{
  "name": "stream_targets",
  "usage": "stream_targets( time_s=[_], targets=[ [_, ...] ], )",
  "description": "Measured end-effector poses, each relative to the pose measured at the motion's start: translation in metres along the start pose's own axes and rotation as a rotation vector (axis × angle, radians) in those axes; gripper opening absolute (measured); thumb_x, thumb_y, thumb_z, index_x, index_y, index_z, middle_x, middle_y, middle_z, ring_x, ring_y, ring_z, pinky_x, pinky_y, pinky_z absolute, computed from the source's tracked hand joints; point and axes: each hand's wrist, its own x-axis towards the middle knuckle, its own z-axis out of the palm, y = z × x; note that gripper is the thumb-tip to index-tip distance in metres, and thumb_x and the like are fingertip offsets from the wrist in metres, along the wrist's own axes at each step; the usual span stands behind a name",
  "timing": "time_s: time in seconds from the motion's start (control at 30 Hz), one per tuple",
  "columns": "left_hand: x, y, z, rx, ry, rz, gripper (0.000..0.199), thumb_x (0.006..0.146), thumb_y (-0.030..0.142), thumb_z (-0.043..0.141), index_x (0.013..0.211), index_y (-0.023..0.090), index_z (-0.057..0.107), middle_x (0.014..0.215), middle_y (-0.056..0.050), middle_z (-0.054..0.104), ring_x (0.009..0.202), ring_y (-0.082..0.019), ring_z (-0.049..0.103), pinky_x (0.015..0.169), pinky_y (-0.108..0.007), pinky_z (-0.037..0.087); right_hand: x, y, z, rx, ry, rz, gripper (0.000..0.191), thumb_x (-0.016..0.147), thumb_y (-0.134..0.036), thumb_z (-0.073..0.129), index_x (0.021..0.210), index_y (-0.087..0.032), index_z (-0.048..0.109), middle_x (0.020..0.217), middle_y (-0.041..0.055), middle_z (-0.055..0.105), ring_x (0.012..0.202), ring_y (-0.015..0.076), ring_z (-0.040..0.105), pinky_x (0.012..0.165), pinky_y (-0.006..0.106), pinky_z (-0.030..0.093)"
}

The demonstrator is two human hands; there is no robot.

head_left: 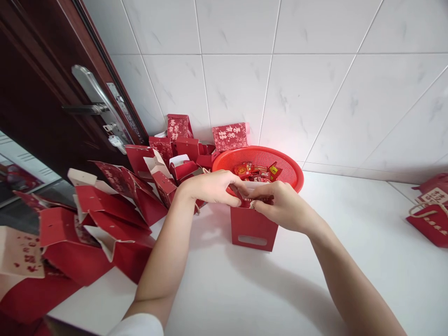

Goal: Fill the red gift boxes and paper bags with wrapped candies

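Note:
A red gift box (252, 227) with a clear window low on its front stands upright on the white table. My left hand (220, 187) is at the left of its open top, thumb and fingers closed on the box's upper flap. From the right, my right hand (280, 203) pinches the top edge, its fingertips partly inside the opening. Just behind the box is a red mesh basket (290, 170) holding red wrapped sweets (259, 172) and a yellow packet (275, 169).
Many red boxes (129, 252) crowd the left side of the table (210, 289). A patterned box (230, 136) leans at the tiled wall. Red bags (432, 224) with rope handles stand at the far right. A dark door (45, 93) with keys is at the left.

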Motion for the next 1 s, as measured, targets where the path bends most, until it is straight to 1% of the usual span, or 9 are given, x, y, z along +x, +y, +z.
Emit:
stream_targets(
  time_s=[0.07, 0.2, 0.3, 0.43, 0.57, 0.7, 0.8, 0.9, 1.0],
  targets=[
    [0.000, 0.001, 0.000, 0.004, 0.004, -0.006, 0.038, 0.078, 0.021, 0.067, 0.114, 0.024, 0.076, 0.118, 0.001, 0.077, 0.104, -0.019, 0.070, 0.086, -0.023, 0.050, 0.000, 0.001, -0.002, -0.015, -0.044, 0.040, 0.027, 0.079, -0.011, 0.048, 0.075, -0.021, 0.073, 0.080, 0.0011, 0.069, 0.065, 0.0138, 0.051, 0.058, 0.029, 0.034],
    [0.000, 0.002, 0.000, 0.020, 0.008, 0.005, 0.037, 0.078, 0.025, 0.067, 0.114, 0.023, 0.076, 0.120, 0.000, 0.076, 0.107, -0.019, 0.068, 0.085, -0.022, 0.048, 0.007, 0.004, -0.015, -0.046, -0.148, 0.093, 0.024, 0.076, -0.012, 0.052, 0.076, -0.021, 0.074, 0.067, 0.0005, 0.062, 0.063, 0.0153, 0.052, 0.055, 0.029, 0.032],
    [-0.001, 0.002, 0.000, 0.084, 0.023, -0.005, 0.033, 0.078, 0.027, 0.066, 0.109, 0.023, 0.076, 0.110, 0.001, 0.076, 0.094, -0.018, 0.069, 0.074, -0.022, 0.046, 0.017, 0.007, -0.029, -0.013, -0.228, 0.129, 0.016, 0.077, -0.018, 0.058, 0.075, -0.020, 0.073, 0.063, -0.0005, 0.059, 0.062, 0.0148, 0.052, 0.055, 0.028, 0.035],
    [-0.003, 0.002, -0.001, 0.134, 0.021, 0.028, 0.021, 0.078, 0.030, 0.065, 0.094, 0.020, 0.075, 0.087, 0.003, 0.071, 0.071, -0.013, 0.060, 0.063, -0.023, 0.039, 0.028, 0.012, -0.045, 0.103, -0.267, 0.165, 0.014, 0.075, -0.028, 0.069, 0.083, -0.019, 0.075, 0.078, 0.0020, 0.069, 0.073, 0.0169, 0.061, 0.065, 0.030, 0.046],
    [-0.002, 0.002, 0.001, 0.102, 0.012, 0.068, 0.021, 0.079, 0.029, 0.066, 0.095, 0.020, 0.074, 0.090, 0.002, 0.072, 0.076, -0.014, 0.062, 0.066, -0.023, 0.040, 0.027, 0.014, -0.051, 0.198, -0.259, 0.191, 0.021, 0.073, -0.030, 0.073, 0.090, -0.019, 0.075, 0.092, 0.0051, 0.074, 0.086, 0.0206, 0.067, 0.075, 0.032, 0.052],
    [0.000, 0.000, 0.002, 0.052, -0.003, 0.077, 0.028, 0.080, 0.026, 0.065, 0.106, 0.021, 0.075, 0.108, -0.001, 0.076, 0.096, -0.018, 0.068, 0.077, -0.022, 0.046, 0.024, 0.002, -0.047, -0.001, -0.309, 0.191, 0.006, 0.077, -0.020, 0.065, 0.077, -0.018, 0.070, 0.080, 0.0031, 0.071, 0.074, 0.0169, 0.063, 0.063, 0.027, 0.046],
    [0.001, 0.000, 0.003, 0.041, -0.007, 0.105, 0.035, 0.081, 0.023, 0.063, 0.114, 0.022, 0.074, 0.121, -0.003, 0.075, 0.110, -0.020, 0.067, 0.088, -0.023, 0.048, 0.026, -0.012, -0.036, -0.255, -0.371, 0.180, 0.013, 0.077, -0.011, 0.061, 0.080, -0.018, 0.071, 0.084, 0.0040, 0.072, 0.074, 0.0164, 0.062, 0.059, 0.027, 0.041],
    [0.000, 0.001, 0.002, 0.068, -0.018, 0.103, 0.031, 0.080, 0.020, 0.063, 0.109, 0.023, 0.077, 0.116, -0.001, 0.077, 0.106, -0.020, 0.069, 0.087, -0.024, 0.048, 0.035, -0.019, -0.022, -0.438, -0.416, 0.156, 0.023, 0.074, -0.004, 0.058, 0.077, -0.021, 0.074, 0.080, 0.0037, 0.072, 0.071, 0.0173, 0.061, 0.057, 0.028, 0.038],
    [0.000, 0.002, 0.003, 0.081, -0.026, 0.124, 0.031, 0.080, 0.020, 0.064, 0.106, 0.024, 0.078, 0.111, 0.001, 0.077, 0.101, -0.019, 0.069, 0.084, -0.024, 0.048, 0.047, -0.015, -0.012, -0.431, -0.578, 0.207, 0.030, 0.066, 0.002, 0.055, 0.069, -0.022, 0.073, 0.076, 0.0023, 0.070, 0.063, 0.0169, 0.060, 0.053, 0.029, 0.039]
  ],
)
